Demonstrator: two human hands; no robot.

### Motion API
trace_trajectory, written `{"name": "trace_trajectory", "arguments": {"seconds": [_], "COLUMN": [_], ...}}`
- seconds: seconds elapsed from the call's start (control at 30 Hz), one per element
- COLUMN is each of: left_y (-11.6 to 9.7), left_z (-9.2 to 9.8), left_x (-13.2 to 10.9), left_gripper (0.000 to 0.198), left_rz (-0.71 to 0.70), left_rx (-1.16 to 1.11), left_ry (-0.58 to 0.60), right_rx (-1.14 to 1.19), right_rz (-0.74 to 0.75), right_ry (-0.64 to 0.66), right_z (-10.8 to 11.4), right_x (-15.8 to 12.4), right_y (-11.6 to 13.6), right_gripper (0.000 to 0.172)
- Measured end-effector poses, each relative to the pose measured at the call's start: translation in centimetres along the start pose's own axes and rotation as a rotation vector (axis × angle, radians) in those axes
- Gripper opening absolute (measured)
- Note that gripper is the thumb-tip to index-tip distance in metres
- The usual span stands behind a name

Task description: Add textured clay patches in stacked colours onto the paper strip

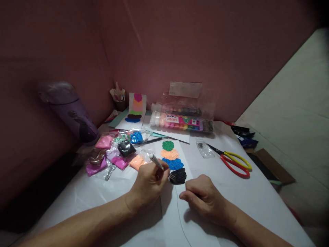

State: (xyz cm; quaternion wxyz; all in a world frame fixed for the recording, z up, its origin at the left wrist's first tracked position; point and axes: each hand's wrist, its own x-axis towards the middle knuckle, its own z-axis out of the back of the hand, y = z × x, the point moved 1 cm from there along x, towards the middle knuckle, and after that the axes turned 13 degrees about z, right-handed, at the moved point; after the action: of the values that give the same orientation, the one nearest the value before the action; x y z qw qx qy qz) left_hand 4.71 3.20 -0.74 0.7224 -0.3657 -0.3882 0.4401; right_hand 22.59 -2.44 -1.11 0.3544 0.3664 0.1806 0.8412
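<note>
While knuckles-up, left hand (149, 187) around tool (156, 161).

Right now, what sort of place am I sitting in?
Probably a home craft corner: a white-covered table against a dusky pink wall, small plastic bags of coloured modelling clay, red-and-yellow-handled scissors, and the left hand holding a white pen-like tool.

White table (231, 195): scissors (235, 161), clay packets (113, 154), paper (180, 216)

Home craft corner; clay packets (113, 154), scissors (235, 162), mattress (295, 103)
</note>
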Motion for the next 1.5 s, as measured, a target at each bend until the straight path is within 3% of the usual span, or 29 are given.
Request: {"name": "trace_trajectory", "arguments": {"seconds": [0.2, 0.33, 0.63, 1.03, 1.5], "left_y": [0.7, 0.7, 1.0, 0.4, 0.7], "left_z": [-0.1, 0.1, 0.4, 0.8, 1.0], "left_x": [0.2, 0.2, 0.7, 1.7, 1.9], "left_gripper": [0.009, 0.006, 0.004, 0.007, 0.008], "left_rz": [0.157, 0.164, 0.164, 0.371, 0.349], "left_rx": [-0.047, -0.054, -0.042, -0.183, -0.141], "left_ry": [0.105, 0.139, 0.14, 0.13, 0.054], "right_rx": [-0.111, -0.133, -0.141, -0.145, -0.176], "right_rz": [0.072, 0.079, 0.074, 0.062, 0.067], "right_ry": [0.095, 0.102, 0.103, 0.1, 0.101], "right_z": [-0.3, -0.4, -0.4, -0.4, -0.4], "right_x": [0.1, 0.0, 0.0, 0.0, 0.1], "right_y": [0.0, 0.0, 0.0, -0.1, 0.1], "right_gripper": [0.042, 0.042, 0.041, 0.041, 0.041]}}
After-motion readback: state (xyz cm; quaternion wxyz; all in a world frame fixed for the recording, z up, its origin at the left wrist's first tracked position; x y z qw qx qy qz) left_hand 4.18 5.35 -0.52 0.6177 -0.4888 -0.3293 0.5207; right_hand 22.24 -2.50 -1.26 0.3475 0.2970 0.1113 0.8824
